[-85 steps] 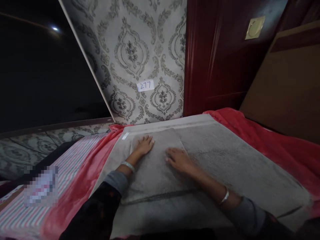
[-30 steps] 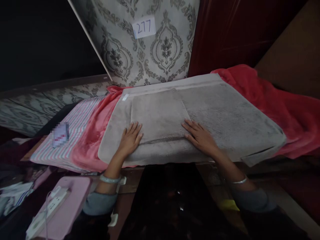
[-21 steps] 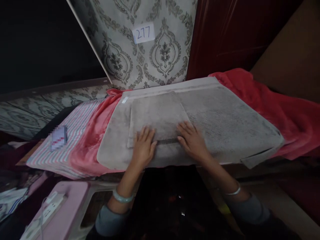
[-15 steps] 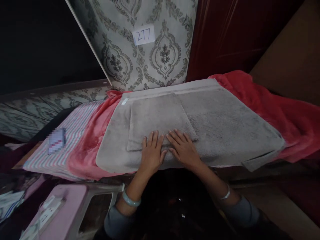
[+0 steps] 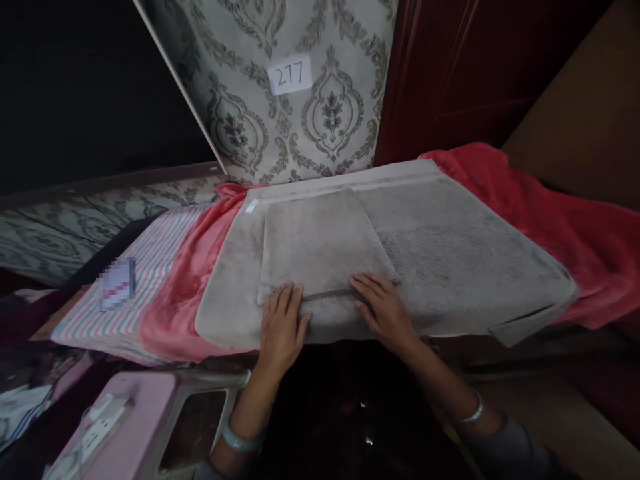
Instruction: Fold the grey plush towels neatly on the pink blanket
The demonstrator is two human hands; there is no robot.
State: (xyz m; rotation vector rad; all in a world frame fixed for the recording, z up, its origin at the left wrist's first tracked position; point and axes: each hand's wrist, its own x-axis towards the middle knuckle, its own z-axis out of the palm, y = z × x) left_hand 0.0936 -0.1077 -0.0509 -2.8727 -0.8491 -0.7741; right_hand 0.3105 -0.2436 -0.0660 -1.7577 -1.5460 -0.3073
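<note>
A folded grey cloth (image 5: 315,240) lies flat on a larger grey plush sheet (image 5: 450,253). My left hand (image 5: 283,327) rests at the near left part of the folded cloth's front edge, thumb apart from the fingers. On the near right part of that edge lies my right hand (image 5: 385,310), its fingers stretched over the cloth. Both hands are palm down, and neither holds anything that shows. A small white tag (image 5: 253,206) is at the sheet's far left corner.
Red blankets (image 5: 550,213) lie under and beside the sheet. A striped cloth (image 5: 165,253) on the left carries a blurred small item (image 5: 117,285). Near left stands a pink surface (image 5: 145,400) with a power strip (image 5: 103,427). A dark screen (image 5: 90,87) is behind.
My hands have moved apart along the cloth's front edge, the left one to the left and nearer, the right one slightly to the right.
</note>
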